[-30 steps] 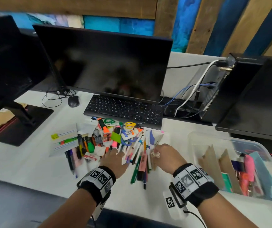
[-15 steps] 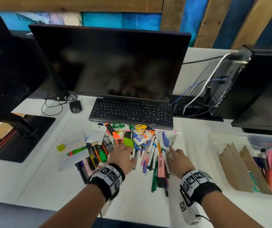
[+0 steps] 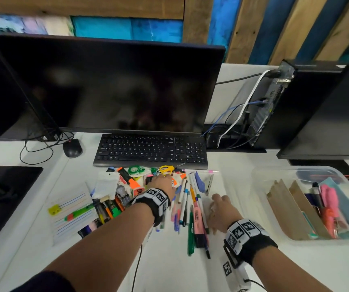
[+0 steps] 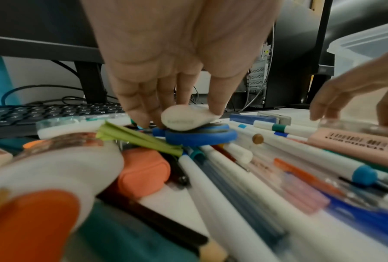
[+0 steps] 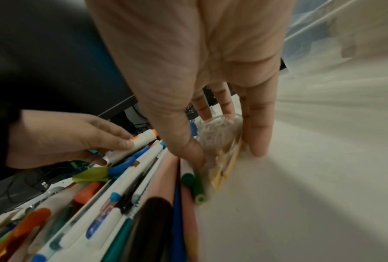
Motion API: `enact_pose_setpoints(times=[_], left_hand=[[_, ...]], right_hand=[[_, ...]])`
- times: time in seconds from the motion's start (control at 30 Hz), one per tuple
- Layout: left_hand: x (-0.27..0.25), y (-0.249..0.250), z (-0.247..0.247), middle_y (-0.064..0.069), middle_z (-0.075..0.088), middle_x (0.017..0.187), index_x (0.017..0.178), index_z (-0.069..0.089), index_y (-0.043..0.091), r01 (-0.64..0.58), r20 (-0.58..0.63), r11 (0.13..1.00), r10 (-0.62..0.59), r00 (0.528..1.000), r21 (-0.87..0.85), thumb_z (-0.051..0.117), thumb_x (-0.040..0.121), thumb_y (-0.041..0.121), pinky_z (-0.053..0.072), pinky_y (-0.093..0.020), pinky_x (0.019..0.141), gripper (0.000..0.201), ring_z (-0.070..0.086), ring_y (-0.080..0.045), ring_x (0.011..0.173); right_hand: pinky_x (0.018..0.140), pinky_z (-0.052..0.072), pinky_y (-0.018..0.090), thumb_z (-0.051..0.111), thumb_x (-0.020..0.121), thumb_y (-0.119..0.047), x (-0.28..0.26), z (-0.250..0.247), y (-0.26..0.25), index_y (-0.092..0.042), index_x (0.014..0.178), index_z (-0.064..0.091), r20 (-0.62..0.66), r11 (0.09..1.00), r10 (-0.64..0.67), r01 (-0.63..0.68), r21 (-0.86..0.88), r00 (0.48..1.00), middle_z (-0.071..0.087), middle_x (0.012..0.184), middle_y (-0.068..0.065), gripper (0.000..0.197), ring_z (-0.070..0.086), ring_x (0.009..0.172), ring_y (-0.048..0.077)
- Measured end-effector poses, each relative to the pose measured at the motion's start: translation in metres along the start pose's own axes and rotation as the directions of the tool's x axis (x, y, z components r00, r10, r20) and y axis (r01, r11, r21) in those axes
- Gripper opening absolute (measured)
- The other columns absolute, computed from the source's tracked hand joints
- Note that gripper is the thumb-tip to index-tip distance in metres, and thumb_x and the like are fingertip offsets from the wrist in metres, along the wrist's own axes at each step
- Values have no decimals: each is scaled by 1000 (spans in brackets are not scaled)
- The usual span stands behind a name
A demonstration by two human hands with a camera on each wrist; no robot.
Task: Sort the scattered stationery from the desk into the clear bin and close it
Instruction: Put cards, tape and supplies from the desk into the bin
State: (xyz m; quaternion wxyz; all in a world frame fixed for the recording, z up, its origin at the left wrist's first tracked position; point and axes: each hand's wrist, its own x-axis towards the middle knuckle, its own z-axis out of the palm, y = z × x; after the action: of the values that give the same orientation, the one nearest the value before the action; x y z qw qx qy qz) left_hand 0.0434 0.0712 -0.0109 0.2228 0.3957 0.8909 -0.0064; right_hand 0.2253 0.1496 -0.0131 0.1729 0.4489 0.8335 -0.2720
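Note:
A heap of pens, markers and highlighters [image 3: 187, 209] lies in front of the keyboard. My left hand [image 3: 163, 182] reaches into its far part and pinches a small white glue bottle [image 4: 184, 117] with an orange cap [image 5: 153, 132], which rests on blue scissor handles [image 4: 199, 135]. My right hand [image 3: 220, 205] is at the heap's right edge. Its thumb and fingers curl round a small clear round container [image 5: 220, 134] with a wooden clothespin [image 5: 224, 170] beside it. The clear bin [image 3: 260, 180] stands open at the right and holds cardboard dividers [image 3: 285, 207] and pink markers [image 3: 329, 199].
A black keyboard [image 3: 150, 150] and monitor [image 3: 110, 85] stand right behind the heap. A mouse [image 3: 72, 148] and cables lie at the back left. A computer tower [image 3: 296, 102] is behind the bin. Lined paper [image 3: 70, 211] and a black pad [image 3: 5, 197] lie to the left.
My left hand has reached farther into the heap, toward the keyboard, and closed on the glue bottle. My right hand has shifted slightly right, onto the clear container.

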Motion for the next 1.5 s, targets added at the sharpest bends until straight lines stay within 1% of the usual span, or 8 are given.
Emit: enact_pose_setpoints(times=[0.17,0.5,0.63,0.87,1.0,1.23,1.33,1.5], left_hand=[[5,4,0,-15,49,133,136,34,5,32,18,997,-31,999,-72,54,92,31,45,-36,95,55,49,-30,121],[-28,39,-7,-8,61,91,127,31,7,-34,-80,963,13,997,-267,46,97,22,46,-33,72,36,64,-30,95],[-45,72,-13,-12,62,111,133,32,17,-152,-165,906,93,982,-395,46,96,20,47,-32,74,39,62,-28,88],[-60,134,-23,-9,61,92,113,43,24,-283,-249,819,177,952,-499,45,95,38,49,-37,71,23,61,-31,80],[-68,169,-25,-5,57,88,111,45,19,-310,-267,793,192,944,-525,47,95,37,40,-32,67,24,54,-25,76],[-71,211,-20,-1,64,83,92,41,28,-337,-265,718,217,940,-609,54,80,44,52,-43,77,24,64,-24,77],[-74,228,-23,0,62,91,104,40,22,-392,-306,689,252,918,-609,59,88,22,51,-37,79,25,60,-21,76],[-73,254,-40,1,54,100,139,30,35,-477,-310,722,364,878,-502,57,88,15,50,-32,81,61,56,-21,74]], right_hand=[[87,53,29,67,78,-21,-15,-16,4,-18,130,37,-48,994,-75,79,72,996,33,127,3,60,55,106,25],[83,50,31,72,69,-24,-49,-70,19,-24,124,38,-244,954,-142,198,223,959,43,120,-1,64,56,97,22],[81,47,29,75,71,-29,-62,-99,42,-30,128,39,-331,949,-140,222,225,933,40,122,-4,67,54,98,19],[70,38,26,72,77,-32,-71,-143,104,-24,99,48,-427,954,-64,182,239,902,43,98,-4,33,50,80,15],[85,44,35,51,89,-20,-60,-157,148,-26,89,43,-474,984,-17,98,147,881,58,101,4,11,57,92,26],[63,37,26,53,89,-17,-61,-178,188,-13,88,54,-515,981,-71,154,119,854,57,84,4,3,55,76,22],[53,36,20,56,88,-18,-63,-188,199,-18,87,53,-496,972,-98,189,137,863,60,84,4,4,57,62,17],[73,54,35,59,89,-21,-62,-205,218,-22,96,56,-465,931,-122,264,254,877,61,83,-4,8,60,75,15]])
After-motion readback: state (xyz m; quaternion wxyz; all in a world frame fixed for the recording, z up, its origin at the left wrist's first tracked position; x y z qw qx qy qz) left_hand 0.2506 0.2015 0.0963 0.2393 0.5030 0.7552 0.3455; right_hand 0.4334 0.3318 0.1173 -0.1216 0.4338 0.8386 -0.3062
